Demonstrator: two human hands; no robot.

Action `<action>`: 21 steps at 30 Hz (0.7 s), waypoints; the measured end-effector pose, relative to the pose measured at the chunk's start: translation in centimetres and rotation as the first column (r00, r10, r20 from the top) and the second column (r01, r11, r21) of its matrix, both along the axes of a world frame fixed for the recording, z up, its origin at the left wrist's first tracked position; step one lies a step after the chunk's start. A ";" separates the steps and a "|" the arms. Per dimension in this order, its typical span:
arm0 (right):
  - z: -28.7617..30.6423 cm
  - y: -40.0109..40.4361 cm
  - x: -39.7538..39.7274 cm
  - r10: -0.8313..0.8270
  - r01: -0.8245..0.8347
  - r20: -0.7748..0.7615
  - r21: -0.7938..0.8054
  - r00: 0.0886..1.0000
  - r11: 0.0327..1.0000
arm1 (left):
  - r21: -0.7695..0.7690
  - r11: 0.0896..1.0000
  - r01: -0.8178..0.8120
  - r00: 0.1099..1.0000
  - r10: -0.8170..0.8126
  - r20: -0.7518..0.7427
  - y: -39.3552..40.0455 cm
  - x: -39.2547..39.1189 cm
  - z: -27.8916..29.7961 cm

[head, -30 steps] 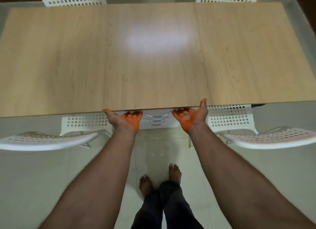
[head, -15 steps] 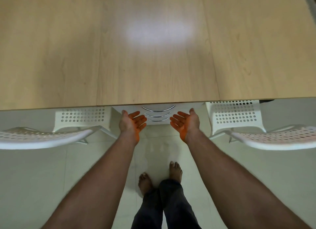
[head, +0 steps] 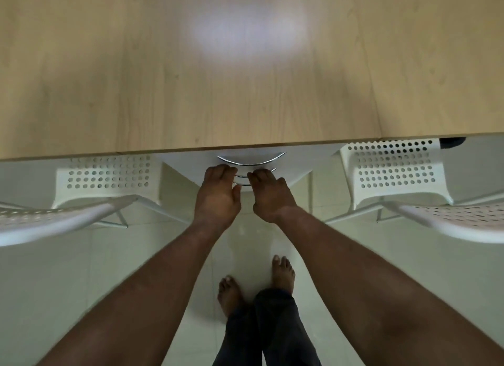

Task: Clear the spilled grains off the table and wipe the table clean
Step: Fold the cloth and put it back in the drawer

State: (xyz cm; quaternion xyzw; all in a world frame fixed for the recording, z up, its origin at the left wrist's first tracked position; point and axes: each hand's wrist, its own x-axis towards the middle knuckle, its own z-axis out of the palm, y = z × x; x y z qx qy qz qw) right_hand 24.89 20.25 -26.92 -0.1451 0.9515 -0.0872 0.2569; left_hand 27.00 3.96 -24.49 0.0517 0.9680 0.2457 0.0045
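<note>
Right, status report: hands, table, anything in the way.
Left hand and right hand palms down, close together below the table edge, at the drawer unit handles. No grains visible on the tabletop. White chairs flank both sides.

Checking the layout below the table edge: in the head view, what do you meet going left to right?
Left white chair → left hand → right hand → right white chair.

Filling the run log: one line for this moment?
left hand: open, palm down | right hand: open | table: no grains visible
</note>
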 end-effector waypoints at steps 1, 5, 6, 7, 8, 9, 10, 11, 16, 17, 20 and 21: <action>0.1 -0.1 -0.1 -0.011 0.011 -0.013 -0.006 1.000 1.000 | -0.006 1.000 0.009 0.999 -0.009 -0.034 0.2 -0.2 0.1; 0.3 -0.1 0.8 -0.009 0.008 0.027 0.012 1.000 1.000 | -0.033 0.999 0.028 0.998 -0.030 -0.062 0.5 0.2 0.2; 0.6 0.0 1.5 0.000 -0.001 0.052 0.017 0.999 1.000 | -0.038 0.999 0.038 0.998 -0.040 -0.053 0.6 0.5 0.3; 0.8 0.1 2.4 0.008 -0.009 0.080 0.016 0.997 1.000 | -0.044 0.998 0.045 0.999 -0.047 -0.028 0.5 0.7 0.6; 0.9 0.3 3.3 0.011 -0.011 0.102 0.007 0.995 1.000 | -0.039 0.998 0.045 0.999 -0.045 0.007 0.4 0.9 0.8; 1.1 0.4 4.4 0.009 -0.009 0.116 -0.006 0.993 1.000 | -0.027 0.999 0.044 0.998 -0.042 0.056 0.3 1.2 1.1; 1.1 0.5 5.5 0.008 -0.005 0.128 -0.021 0.992 1.000 | -0.012 0.999 0.042 0.993 -0.041 0.115 0.1 1.5 1.3; 1.3 0.7 6.6 0.009 -0.005 0.133 -0.036 0.991 0.999 | 0.000 0.999 0.046 0.983 -0.045 0.177 -0.1 1.9 1.5; 2.6 0.9 9.2 -0.107 0.114 0.045 -0.196 0.993 0.974 | 0.008 0.999 0.035 0.919 -0.036 0.393 -1.0 4.2 2.3; 3.1 0.8 9.0 -0.152 0.151 0.014 -0.217 0.988 0.964 | 0.009 0.999 0.040 0.906 -0.041 0.421 -1.1 4.6 2.4; 3.9 0.8 7.6 -0.365 0.344 -0.014 -0.298 0.931 0.890 | 0.016 0.998 0.067 0.864 -0.066 0.500 -1.4 5.6 2.3; 4.0 0.8 7.0 -0.449 0.429 0.008 -0.308 0.894 0.849 | 0.017 0.998 0.067 0.850 -0.066 0.522 -1.5 5.9 2.2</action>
